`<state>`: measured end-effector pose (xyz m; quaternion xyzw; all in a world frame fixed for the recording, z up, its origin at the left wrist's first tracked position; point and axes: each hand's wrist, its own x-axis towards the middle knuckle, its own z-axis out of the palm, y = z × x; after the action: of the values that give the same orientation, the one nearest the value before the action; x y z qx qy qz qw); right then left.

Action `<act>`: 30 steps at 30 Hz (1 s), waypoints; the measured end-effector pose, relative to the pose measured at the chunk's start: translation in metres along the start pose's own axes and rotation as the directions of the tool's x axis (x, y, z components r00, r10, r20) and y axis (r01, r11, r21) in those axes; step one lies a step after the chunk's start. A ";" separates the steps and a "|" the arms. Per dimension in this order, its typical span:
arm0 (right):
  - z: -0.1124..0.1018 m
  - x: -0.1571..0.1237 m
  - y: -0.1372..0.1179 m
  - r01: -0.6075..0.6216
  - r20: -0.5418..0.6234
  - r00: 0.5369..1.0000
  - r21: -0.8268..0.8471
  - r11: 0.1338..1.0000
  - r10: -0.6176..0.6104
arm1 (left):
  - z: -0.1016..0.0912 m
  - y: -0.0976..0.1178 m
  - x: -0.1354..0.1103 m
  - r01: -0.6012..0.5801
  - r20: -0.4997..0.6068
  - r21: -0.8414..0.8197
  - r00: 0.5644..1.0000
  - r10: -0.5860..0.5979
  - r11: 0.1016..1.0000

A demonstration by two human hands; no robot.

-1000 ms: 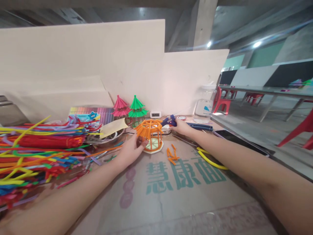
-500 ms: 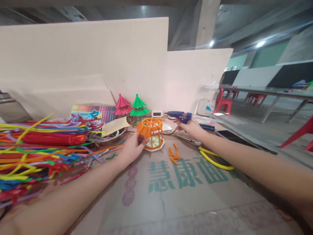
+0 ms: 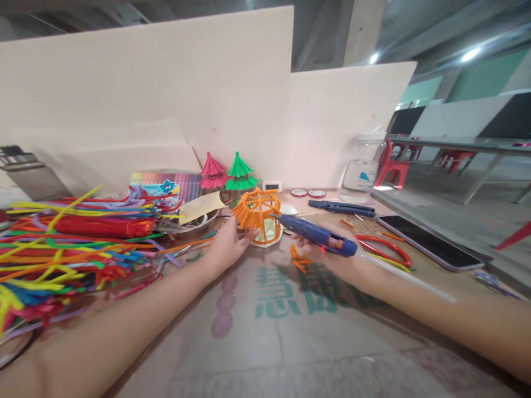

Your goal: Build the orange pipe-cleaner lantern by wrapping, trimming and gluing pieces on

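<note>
An orange pipe-cleaner pavilion point(image 3: 258, 215) on a white base stands in the middle of the cardboard-covered table point(image 3: 290, 337). My left hand point(image 3: 227, 247) grips its left side with closed fingers. My right hand point(image 3: 332, 257) holds a blue glue gun point(image 3: 316, 234), whose nozzle points left and nearly touches the pavilion's right side. Short orange pipe-cleaner pieces point(image 3: 299, 260) lie just under the gun.
A big pile of coloured pipe cleaners point(image 3: 70, 243) fills the left. Pink point(image 3: 213, 172) and green point(image 3: 241, 174) pavilions stand at the back by a small clock point(image 3: 272, 186). A phone point(image 3: 431, 249), red and yellow loops point(image 3: 385, 249), blue pliers point(image 3: 342, 208) and a water jar point(image 3: 363, 168) lie right.
My right hand lifted the glue gun from the back of the table and brought it forward and left to the orange pavilion. My left hand stayed on the pavilion.
</note>
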<state>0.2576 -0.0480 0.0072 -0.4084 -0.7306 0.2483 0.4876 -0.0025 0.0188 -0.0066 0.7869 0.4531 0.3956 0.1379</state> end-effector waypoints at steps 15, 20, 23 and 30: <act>0.007 -0.006 0.000 -0.055 0.001 0.998 -0.091 0.994 0.056 | -0.007 0.017 -0.001 -0.083 0.046 0.216 0.996 0.075 0.973; 0.009 -0.009 0.000 -0.058 -0.007 0.998 -0.032 0.998 0.058 | -0.007 0.014 -0.002 -0.093 0.047 0.265 0.995 0.084 0.960; 0.009 -0.009 0.001 -0.068 -0.020 0.998 -0.038 0.997 0.068 | -0.008 0.015 -0.002 -0.113 0.057 0.265 0.993 0.102 0.958; 0.008 -0.008 0.000 -0.057 -0.021 0.998 -0.080 0.995 0.055 | -0.007 0.015 -0.002 -0.121 0.068 0.265 0.992 0.106 0.957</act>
<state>0.2520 -0.0542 0.0001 -0.4502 -0.7237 0.2286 0.4704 0.0004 0.0084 0.0059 0.8331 0.4529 0.3169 0.0188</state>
